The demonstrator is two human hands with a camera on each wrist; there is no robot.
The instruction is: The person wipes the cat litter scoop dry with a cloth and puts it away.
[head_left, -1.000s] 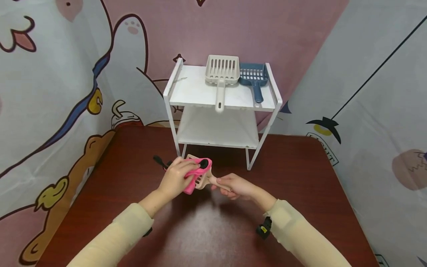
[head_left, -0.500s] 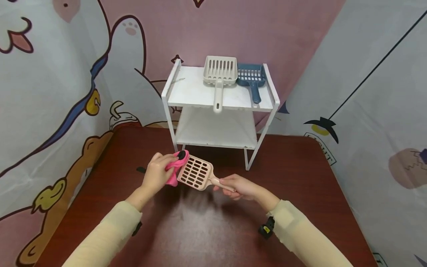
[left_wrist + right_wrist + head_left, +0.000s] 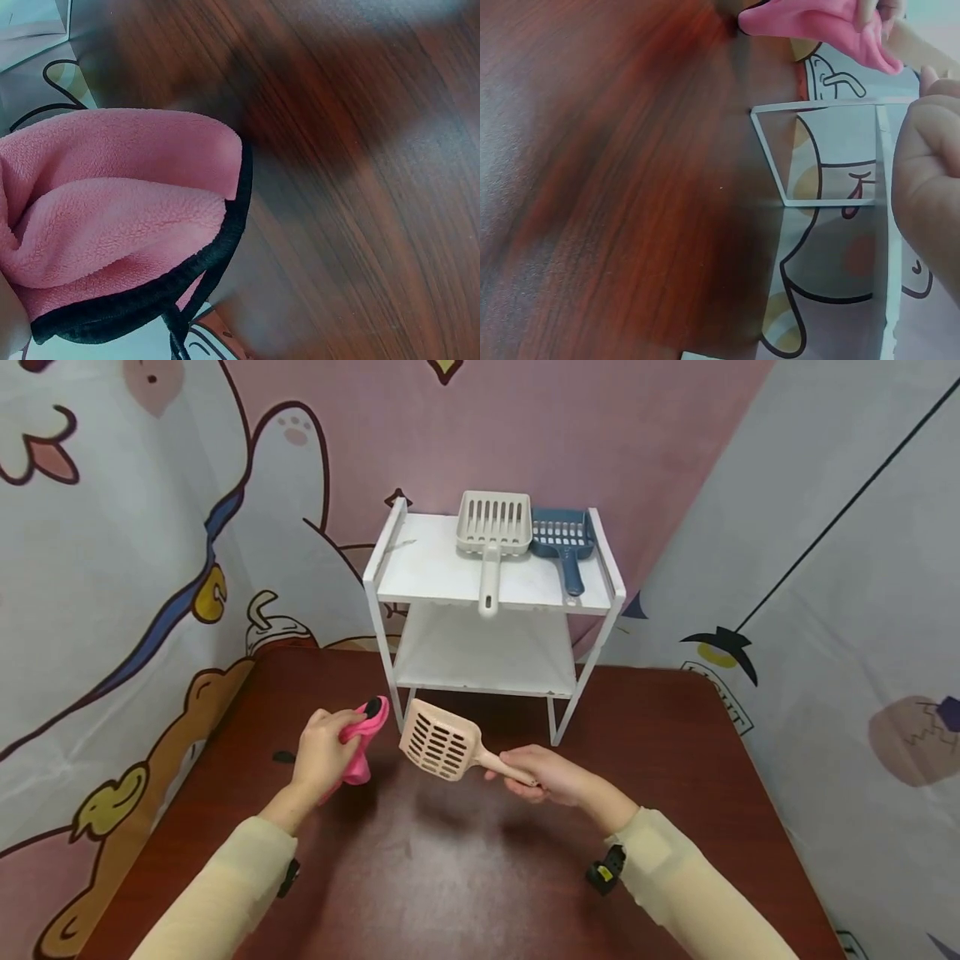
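My right hand [image 3: 549, 774] grips the handle of a beige slotted litter scoop [image 3: 441, 742], holding it above the table with its head pointing left. To the left of the scoop, and apart from it, my left hand [image 3: 318, 755] pinches a pink cloth [image 3: 360, 752]. Up close in the left wrist view, the cloth [image 3: 127, 157] is folded and fluffy, with a black edge band and a black cord. In the right wrist view my right hand [image 3: 934, 180] is at the right edge, and the pink cloth [image 3: 810, 21] appears at the top.
A white two-tier rack [image 3: 486, 652] stands at the back of the brown table [image 3: 465, 877]. On its top shelf lie a cream litter scoop [image 3: 493, 522] and a blue litter scoop [image 3: 561, 533], side by side. Cartoon-printed sheets hang behind and at both sides.
The left hand has drawn the pink cloth leftward off the beige scoop's head, which now shows fully. The right hand keeps its grip, and the scoop has tilted slightly.
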